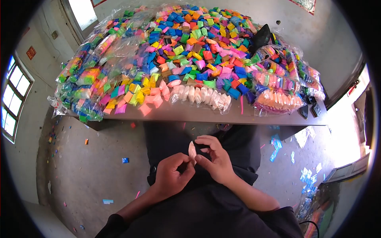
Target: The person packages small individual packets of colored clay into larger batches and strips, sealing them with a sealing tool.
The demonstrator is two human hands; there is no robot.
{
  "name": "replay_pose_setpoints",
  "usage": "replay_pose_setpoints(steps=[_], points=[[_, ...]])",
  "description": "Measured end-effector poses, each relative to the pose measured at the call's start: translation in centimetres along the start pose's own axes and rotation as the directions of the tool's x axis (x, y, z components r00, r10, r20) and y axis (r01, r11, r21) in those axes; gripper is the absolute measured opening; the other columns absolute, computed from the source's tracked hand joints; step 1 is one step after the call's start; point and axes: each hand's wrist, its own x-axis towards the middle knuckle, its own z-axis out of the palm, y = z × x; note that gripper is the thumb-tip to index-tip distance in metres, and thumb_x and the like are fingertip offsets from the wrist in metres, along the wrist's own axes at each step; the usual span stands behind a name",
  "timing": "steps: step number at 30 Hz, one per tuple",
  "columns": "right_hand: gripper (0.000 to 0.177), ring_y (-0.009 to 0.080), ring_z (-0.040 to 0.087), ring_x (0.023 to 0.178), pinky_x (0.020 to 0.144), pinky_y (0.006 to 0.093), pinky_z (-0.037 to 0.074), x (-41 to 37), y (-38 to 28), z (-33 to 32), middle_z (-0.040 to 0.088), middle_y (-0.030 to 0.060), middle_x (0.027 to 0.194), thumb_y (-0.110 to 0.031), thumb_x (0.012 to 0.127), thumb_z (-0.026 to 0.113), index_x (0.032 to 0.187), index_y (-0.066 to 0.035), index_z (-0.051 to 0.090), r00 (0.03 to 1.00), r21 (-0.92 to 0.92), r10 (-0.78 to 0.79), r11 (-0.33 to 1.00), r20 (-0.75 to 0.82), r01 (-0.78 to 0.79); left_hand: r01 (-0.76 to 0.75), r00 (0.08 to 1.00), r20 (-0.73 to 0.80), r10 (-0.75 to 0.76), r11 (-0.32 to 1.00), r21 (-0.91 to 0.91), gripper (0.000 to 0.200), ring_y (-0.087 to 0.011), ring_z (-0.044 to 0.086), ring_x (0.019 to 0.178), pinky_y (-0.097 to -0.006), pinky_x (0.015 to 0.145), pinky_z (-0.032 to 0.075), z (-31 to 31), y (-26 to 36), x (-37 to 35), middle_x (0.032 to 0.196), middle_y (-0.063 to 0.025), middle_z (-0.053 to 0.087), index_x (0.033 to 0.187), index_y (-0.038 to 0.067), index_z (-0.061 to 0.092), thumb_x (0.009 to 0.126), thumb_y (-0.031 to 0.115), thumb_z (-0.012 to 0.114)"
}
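Note:
A small pale-pink packet (192, 150) stands upright in front of my dark clothing, below the table's front edge. My left hand (174, 173) is closed, pinching the lower end of this packet between thumb and fingertips. Beside it, my right hand (217, 160) has its thumb at the packet's lower right side. Its fingers are spread and curve past the packet's upper end, apart from it. On the table edge ahead lies a clear bag with a row of similar pale-pink packets (202, 96).
A large heap of colourful small packets (194, 47) covers the table (186, 114). Filled clear bags (278, 103) lie at the right, near a black pointed object (261, 37). Wrapper scraps (276, 146) and a blue packet (125, 160) are on the floor.

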Motion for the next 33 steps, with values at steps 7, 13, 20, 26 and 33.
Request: replay_pose_setpoints(steps=[7,13,20,26,33], points=[[0.015,0.0119,0.056,0.076,0.067,0.0284,0.045,-1.0,-3.1,0.7,0.062,0.0045,0.087,-0.005,0.085,0.08,0.094,-0.003,0.068,0.995,-0.49,-0.099,0.867,0.013,0.092,-0.193,0.979,-0.011,0.204,0.938,0.289,0.014,-0.0319,0.065,0.069,-0.0375,0.059,0.049,0.2,0.0,0.2,0.078,-0.0124,0.063,0.087,0.003,0.063,0.082,0.0,0.076],[0.012,0.0185,0.059,0.065,0.063,0.0326,0.048,-0.9,-3.5,0.9,0.062,0.0084,0.075,-0.004,0.085,0.076,0.081,0.0,0.065,0.996,-0.495,-0.086,0.867,-0.02,0.065,-0.183,0.98,-0.033,0.195,0.959,0.219,0.013,-0.0308,0.065,0.066,-0.0364,0.059,0.049,0.5,-0.3,0.2,0.075,-0.0134,0.063,0.084,0.003,0.061,0.082,0.0,0.074],[0.01,0.0126,0.059,0.07,0.064,0.028,0.047,-1.1,-3.1,1.2,0.062,0.006,0.08,0.001,0.086,0.071,0.083,0.0,0.062,0.997,-0.475,-0.061,0.879,-0.044,0.033,-0.074,0.974,-0.198,0.112,0.979,0.188,0.01,-0.0122,0.06,0.063,-0.0291,0.059,0.048,0.8,-0.9,-0.5,0.069,-0.0094,0.063,0.079,-0.001,0.06,0.087,-0.002,0.065],[0.008,0.017,0.064,0.075,0.07,0.03,0.051,-1.0,-3.3,1.3,0.066,0.0084,0.084,0.001,0.086,0.071,0.085,0.001,0.063,0.995,-0.438,-0.094,0.894,0.023,0.095,-0.038,0.982,-0.179,0.062,0.99,0.136,0.012,-0.0088,0.059,0.065,-0.0257,0.06,0.047,0.8,-1.1,-0.5,0.071,-0.0055,0.064,0.082,-0.001,0.059,0.092,-0.002,0.066],[0.008,0.0228,0.067,0.079,0.074,0.0323,0.053,-0.9,-3.2,1.1,0.067,0.0102,0.085,0.002,0.085,0.071,0.088,0.001,0.063,0.986,-0.466,-0.141,0.869,0.084,0.164,0.003,0.989,-0.149,-0.004,1.0,-0.009,0.013,-0.0029,0.057,0.074,-0.0214,0.064,0.046,1.2,-1.6,-0.6,0.081,-0.0003,0.062,0.093,0.002,0.056,0.101,0.006,0.066]])
